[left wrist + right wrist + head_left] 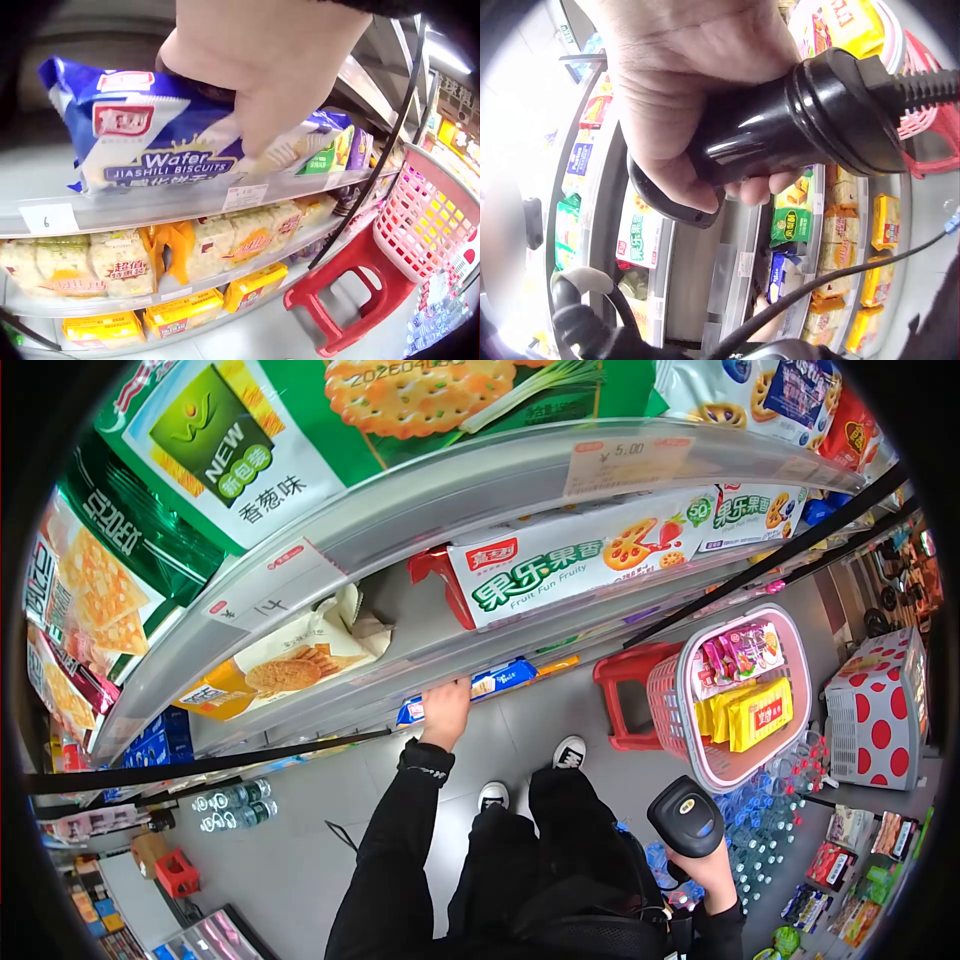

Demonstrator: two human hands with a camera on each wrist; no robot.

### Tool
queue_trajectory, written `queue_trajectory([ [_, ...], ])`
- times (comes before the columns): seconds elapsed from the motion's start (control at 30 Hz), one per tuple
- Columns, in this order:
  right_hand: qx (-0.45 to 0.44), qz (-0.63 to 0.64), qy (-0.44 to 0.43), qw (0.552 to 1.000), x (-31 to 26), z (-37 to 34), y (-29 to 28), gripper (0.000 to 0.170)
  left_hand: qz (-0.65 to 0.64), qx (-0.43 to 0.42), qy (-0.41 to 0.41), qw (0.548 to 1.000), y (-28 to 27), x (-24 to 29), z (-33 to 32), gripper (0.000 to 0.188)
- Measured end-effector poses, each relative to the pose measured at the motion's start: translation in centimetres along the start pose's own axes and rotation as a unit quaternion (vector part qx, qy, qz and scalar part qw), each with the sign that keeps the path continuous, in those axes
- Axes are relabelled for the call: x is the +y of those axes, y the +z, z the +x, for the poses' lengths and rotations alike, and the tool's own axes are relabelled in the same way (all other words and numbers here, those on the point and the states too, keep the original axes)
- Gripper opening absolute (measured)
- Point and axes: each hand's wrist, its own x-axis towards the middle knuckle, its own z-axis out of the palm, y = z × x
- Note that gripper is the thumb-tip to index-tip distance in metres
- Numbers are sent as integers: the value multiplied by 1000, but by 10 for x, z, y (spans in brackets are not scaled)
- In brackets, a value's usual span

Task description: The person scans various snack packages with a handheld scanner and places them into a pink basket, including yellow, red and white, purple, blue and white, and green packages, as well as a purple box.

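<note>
Pinching a glossy, oblong wafer packet [154, 142]: left hand [262, 64].

Looks like a shop, with price tags [49, 218] on shelves [150, 216] of packaged biscuits [135, 142] about the left hand [446, 712], a barcode scanner [685, 815] in the right hand [708, 870], and a shopping basket [670, 695] just ahead.

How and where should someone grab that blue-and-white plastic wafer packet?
Probably across the middle, from above. The long blue-and-white plastic wafer packet lies lengthwise along the grey shelf, so gripping front and back there should keep it balanced.
</note>
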Motion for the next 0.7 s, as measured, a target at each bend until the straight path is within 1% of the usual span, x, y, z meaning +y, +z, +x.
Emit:
queue_trajectory([
  [0.13,5,-3,-27,1000,-6,-3,5,46,-2,16,5,1000,10,-5,0,27],
  [0.2,6,-1,-39,999,-8,-7,4,44,-23,114,39,992,2,-4,-7,31],
  [0.23,7,1,-42,999,-7,-9,4,44,-22,116,39,992,-4,-4,-13,31],
  [0.3,4,-5,-30,1000,-5,-13,2,43,-107,109,98,983,-32,-2,-33,38],
  [0.33,3,-2,-38,999,-6,-14,4,43,-124,99,119,980,-39,-4,-46,45],
  [0.37,5,8,-46,999,-8,-16,6,43,-147,86,120,978,-56,-1,-63,48],
  [0.4,7,17,-54,998,-11,-19,8,43,-198,74,125,969,-76,0,-83,51],
  [0.47,5,32,-79,996,-19,-22,13,44,-348,37,93,932,-100,-3,-116,52],
  [0.5,3,41,-94,995,-24,-24,16,44,-407,13,56,912,-116,-5,-130,52],
  [0.53,5,60,-103,993,-38,-29,23,46,-561,-26,-12,827,-133,-7,-143,54],
  [0.57,1,63,-128,990,-50,-32,28,47,-695,-65,-78,712,-144,-10,-153,56],
  [0.6,-9,69,-144,987,-58,-32,32,48,-750,-34,-80,656,-150,-15,-162,61],
  [0.63,-16,77,-155,985,-64,-35,38,50,-781,-26,-62,621,-152,-26,-167,58],
  [0.67,-60,67,-162,983,-74,-36,41,53,-838,-44,-76,539,-153,-35,-170,57],
  [0.7,-59,82,-193,976,-81,-39,49,56,-885,-62,-89,452,-157,-43,-173,58],
])
